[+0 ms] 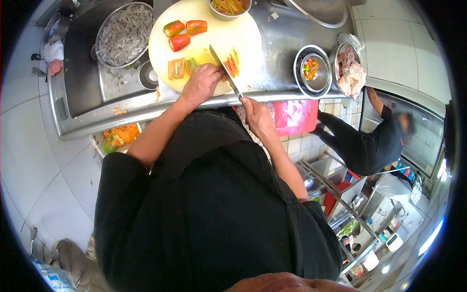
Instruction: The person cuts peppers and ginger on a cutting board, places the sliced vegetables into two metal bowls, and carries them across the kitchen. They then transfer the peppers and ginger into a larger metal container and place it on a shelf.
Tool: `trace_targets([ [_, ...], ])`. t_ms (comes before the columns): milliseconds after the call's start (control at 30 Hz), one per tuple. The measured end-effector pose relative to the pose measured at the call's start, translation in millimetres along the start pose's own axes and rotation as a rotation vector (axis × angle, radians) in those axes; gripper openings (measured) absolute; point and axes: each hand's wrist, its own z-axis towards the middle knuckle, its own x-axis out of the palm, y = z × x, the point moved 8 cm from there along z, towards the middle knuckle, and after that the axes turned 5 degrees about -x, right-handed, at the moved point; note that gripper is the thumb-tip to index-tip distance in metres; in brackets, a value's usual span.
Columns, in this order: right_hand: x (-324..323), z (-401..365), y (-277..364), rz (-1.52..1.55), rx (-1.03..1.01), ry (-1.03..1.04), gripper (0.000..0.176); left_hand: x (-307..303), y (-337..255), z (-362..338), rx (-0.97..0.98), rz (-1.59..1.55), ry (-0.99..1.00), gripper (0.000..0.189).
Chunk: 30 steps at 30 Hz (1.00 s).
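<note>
My right hand (259, 117) is wrapped round the handle of a kitchen knife (226, 70), whose blade slants across a round yellow cutting board (250, 34). Close against the blade, my left hand (202, 83) presses a pepper piece onto the board with curled fingers that mostly hide it. Thin red and green pepper strips (232, 63) lie just right of the blade. Flattened pepper pieces (176, 69) sit left of my left hand. Farther back are three red pepper sections (180, 42), some partly green. A metal bowl of cut strips (229, 7) stands at the board's far edge.
A colander of pale sliced food (125, 35) and a small metal bowl (147, 75) stand left. Nested bowls (313, 72) with diced pepper and a bowl of raw meat (348, 70) stand right. A red tray (296, 117) is below the counter edge (282, 95). Another person (372, 141) is at right.
</note>
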Motion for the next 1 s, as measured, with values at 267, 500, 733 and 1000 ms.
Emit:
trace_targets([
  [267, 3.6, 3.4, -7.7, -0.013, 0.019, 0.008, 0.046, -0.4, 3.8, -4.5, -0.031, 0.000, -0.051, 0.016],
  [500, 7.2, -8.4, -8.6, -0.032, -0.066, -0.039, 0.048, -0.8, 4.0, -6.6, -0.016, 0.016, -0.080, 0.013],
  [733, -0.2, -13.0, -5.1, 0.046, 0.006, 0.038, 0.048, -3.2, 6.5, -7.2, -0.019, 0.003, -0.105, 0.013],
  [1000, 11.0, 4.4, -11.7, 0.021, -0.012, 0.029, 0.051, -2.3, 3.6, -6.7, 0.025, 0.018, -0.096, 0.014],
])
